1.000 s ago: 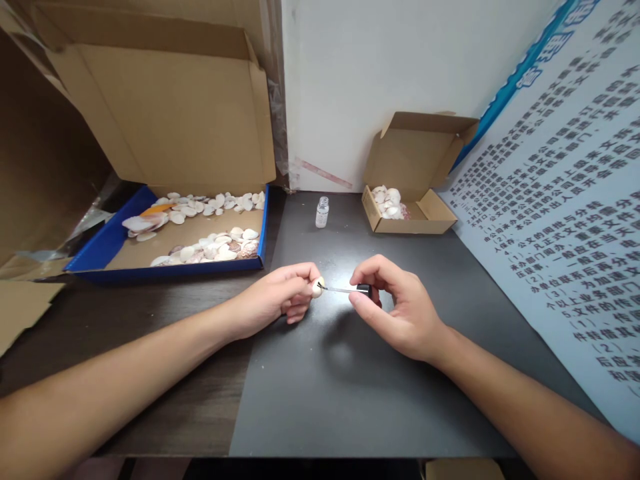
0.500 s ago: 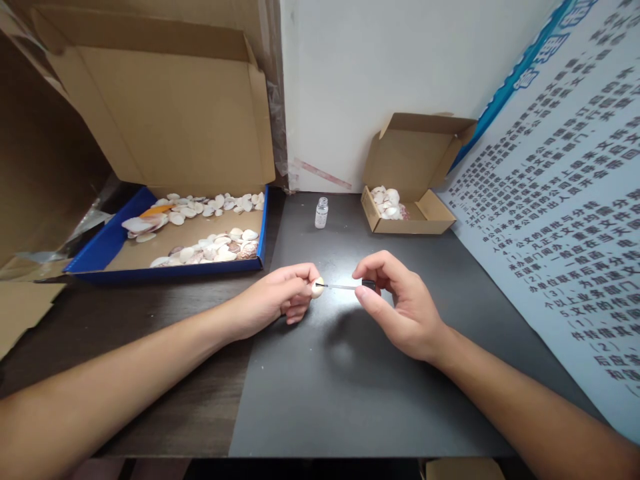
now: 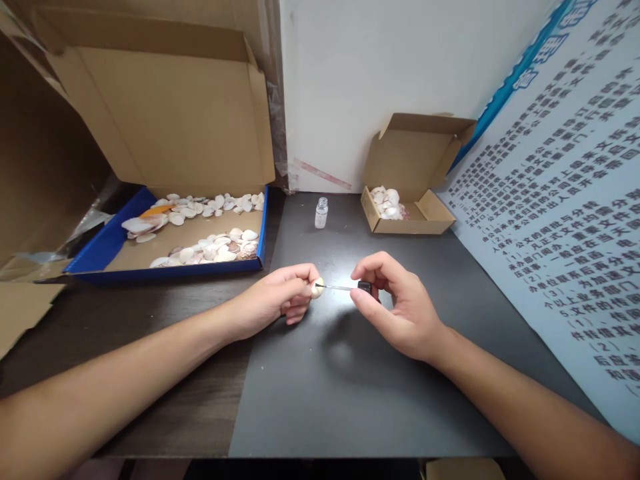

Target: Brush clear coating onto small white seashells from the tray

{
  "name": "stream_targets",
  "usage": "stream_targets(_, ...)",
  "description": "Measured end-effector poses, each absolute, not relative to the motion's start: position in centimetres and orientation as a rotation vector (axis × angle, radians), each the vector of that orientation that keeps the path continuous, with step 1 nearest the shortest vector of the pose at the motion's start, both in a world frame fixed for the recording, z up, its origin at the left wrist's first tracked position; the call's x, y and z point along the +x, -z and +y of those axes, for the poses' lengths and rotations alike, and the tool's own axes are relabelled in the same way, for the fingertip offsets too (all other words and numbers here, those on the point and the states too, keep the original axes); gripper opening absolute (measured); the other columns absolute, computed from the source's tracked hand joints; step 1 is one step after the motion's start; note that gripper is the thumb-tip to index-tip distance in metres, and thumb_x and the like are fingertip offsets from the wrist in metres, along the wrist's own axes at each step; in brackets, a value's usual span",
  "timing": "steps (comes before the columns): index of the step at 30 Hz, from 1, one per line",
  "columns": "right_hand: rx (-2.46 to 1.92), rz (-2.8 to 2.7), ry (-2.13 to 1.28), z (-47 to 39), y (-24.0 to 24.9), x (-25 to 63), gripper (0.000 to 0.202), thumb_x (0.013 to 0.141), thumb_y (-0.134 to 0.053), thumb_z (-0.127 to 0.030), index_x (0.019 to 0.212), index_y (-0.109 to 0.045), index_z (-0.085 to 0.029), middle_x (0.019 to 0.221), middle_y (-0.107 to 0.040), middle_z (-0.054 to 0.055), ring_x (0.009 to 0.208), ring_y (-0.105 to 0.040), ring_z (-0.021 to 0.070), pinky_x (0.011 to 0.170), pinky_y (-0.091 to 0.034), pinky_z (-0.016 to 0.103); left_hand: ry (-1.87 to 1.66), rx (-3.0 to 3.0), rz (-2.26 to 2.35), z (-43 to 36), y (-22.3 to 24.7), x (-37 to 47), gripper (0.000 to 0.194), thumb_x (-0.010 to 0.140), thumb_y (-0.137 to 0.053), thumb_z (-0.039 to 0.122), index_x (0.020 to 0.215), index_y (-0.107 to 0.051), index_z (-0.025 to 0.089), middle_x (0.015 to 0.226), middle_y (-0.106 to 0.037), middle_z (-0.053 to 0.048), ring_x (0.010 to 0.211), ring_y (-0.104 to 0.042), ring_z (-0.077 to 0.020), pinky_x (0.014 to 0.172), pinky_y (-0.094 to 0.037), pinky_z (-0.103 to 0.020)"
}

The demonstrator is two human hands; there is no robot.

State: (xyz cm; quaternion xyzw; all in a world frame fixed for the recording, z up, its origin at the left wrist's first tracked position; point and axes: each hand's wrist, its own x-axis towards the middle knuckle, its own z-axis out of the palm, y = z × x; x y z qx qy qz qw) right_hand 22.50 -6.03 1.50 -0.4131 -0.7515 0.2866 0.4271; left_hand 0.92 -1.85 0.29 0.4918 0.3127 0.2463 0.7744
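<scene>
My left hand (image 3: 283,293) pinches a small pale seashell (image 3: 318,291) between thumb and fingers, over the dark mat. From the right, my right hand (image 3: 400,300) is closed on the black cap of a small brush (image 3: 365,287). The brush's thin clear stem points left, and its dark tip touches the face of the shell. Behind the hands a small clear glass bottle (image 3: 321,215) with a label stands upright, its neck uncapped. My fingers hide part of the shell's far edge.
At the left is an open blue-sided cardboard box (image 3: 200,272) with many seashells in rows. A smaller open cardboard box (image 3: 413,227) holding white shells stands back right. A white wall (image 3: 380,73) rises behind; a printed board (image 3: 560,220) leans along the right.
My right hand's fingertips have shifted slightly left, and more of the black cap shows. The brush tip stays on the shell; my left hand is nearly still.
</scene>
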Motion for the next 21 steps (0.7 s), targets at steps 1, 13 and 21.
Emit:
stream_targets(1,-1.033,-1.879,-0.72,-6.01,-1.47,22.5,0.013,0.087,-0.061,-0.022,0.096,-0.052,-0.024,0.067,-0.047,-0.006,0.055,-0.048,0.0115,0.051,-0.041,0.025,-0.531,1.065,0.673,-1.83,-0.26,0.91,0.013,0.082,-0.06,0.025,0.077,-0.049,0.02,0.056,-0.03,0.009,0.049,-0.025,-0.0077,0.047,-0.03,-0.019)
stream_targets(13,-1.038,-1.914,-0.711,-5.91,-1.68,22.32,0.009,0.087,-0.061,-0.02,0.091,-0.054,-0.022,0.066,-0.049,-0.006,0.053,-0.046,0.0107,0.051,-0.04,0.025,-0.527,1.074,0.655,-1.79,-0.25,0.87,0.012,0.084,-0.058,0.024,0.077,-0.049,0.019,0.056,-0.03,0.009,0.05,-0.025,-0.0075,0.047,-0.031,-0.018)
stream_targets(21,-1.025,-1.913,-0.704,-6.02,-1.67,22.4,0.008,0.086,-0.061,-0.02,0.09,-0.054,-0.022,0.065,-0.048,-0.006,0.053,-0.047,0.011,0.05,-0.039,0.024,-0.529,1.083,0.662,-1.84,-0.17,0.87,0.012,0.084,-0.057,0.022,0.078,-0.047,0.02,0.055,-0.03,0.009,0.049,-0.026,-0.0076,0.047,-0.031,-0.018)
